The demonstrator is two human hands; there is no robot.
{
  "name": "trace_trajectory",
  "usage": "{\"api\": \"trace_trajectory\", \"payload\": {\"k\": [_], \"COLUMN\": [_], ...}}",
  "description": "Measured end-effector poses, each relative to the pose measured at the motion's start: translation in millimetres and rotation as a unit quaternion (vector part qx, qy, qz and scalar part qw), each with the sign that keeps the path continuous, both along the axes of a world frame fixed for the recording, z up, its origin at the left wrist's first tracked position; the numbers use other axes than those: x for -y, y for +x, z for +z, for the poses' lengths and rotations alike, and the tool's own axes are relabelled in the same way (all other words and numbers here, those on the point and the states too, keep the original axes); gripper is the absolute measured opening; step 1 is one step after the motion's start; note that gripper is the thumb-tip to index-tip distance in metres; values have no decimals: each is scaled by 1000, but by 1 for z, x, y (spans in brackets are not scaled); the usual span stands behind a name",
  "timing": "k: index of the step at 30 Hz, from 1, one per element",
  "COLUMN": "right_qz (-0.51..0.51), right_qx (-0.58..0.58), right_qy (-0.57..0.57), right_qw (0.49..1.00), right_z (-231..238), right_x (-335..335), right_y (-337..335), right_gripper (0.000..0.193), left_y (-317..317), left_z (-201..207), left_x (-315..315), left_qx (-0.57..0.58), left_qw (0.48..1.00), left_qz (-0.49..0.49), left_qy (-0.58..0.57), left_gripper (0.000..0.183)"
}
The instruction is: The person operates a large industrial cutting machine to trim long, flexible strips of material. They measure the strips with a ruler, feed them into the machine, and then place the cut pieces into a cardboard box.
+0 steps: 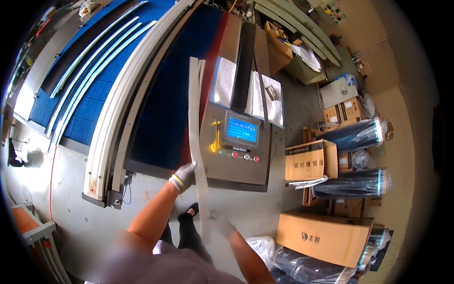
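Observation:
A long, narrow pale strip point(194, 118) runs from over the machine's bed down toward my body. It looks like several thin lengths, splayed slightly at the far end. My left hand point(183, 177), in a light grey glove with a yellow band at the wrist, is closed on the strip's left edge near the machine's front corner. Close to the strip's lower end is my right hand point(221, 224), also gloved. Motion smears its fingers, so whether it grips the strip cannot be made out.
The machine's control panel point(241, 130) has a lit screen, coloured buttons and a yellow tool point(215, 137) beside it. A long white rail point(124, 78) crosses the blue bed. More pale strips point(101, 66) lie at left. Cardboard boxes point(324, 239) and dark wrapped rolls point(350, 183) stand at right.

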State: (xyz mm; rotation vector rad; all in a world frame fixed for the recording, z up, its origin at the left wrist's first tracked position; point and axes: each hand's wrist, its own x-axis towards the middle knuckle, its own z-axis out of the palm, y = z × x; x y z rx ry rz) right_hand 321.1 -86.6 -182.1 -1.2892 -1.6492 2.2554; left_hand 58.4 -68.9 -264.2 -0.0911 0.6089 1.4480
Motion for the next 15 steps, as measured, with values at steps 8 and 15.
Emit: {"api": "trace_trajectory", "payload": {"k": [8,15], "right_qz": [-136,-103], "right_qx": [119,-83], "right_qy": [222,129], "right_qw": [958,983], "right_z": [-68,37], "right_x": [-26,-78], "right_y": [82,76], "right_gripper": [44,32], "left_y": [56,196], "left_z": [32,71], "left_x": [-18,16], "left_qx": [30,-372], "left_qw": [995,911], "left_qz": [39,-137], "left_qy": [85,111], "left_gripper": [42,35]}}
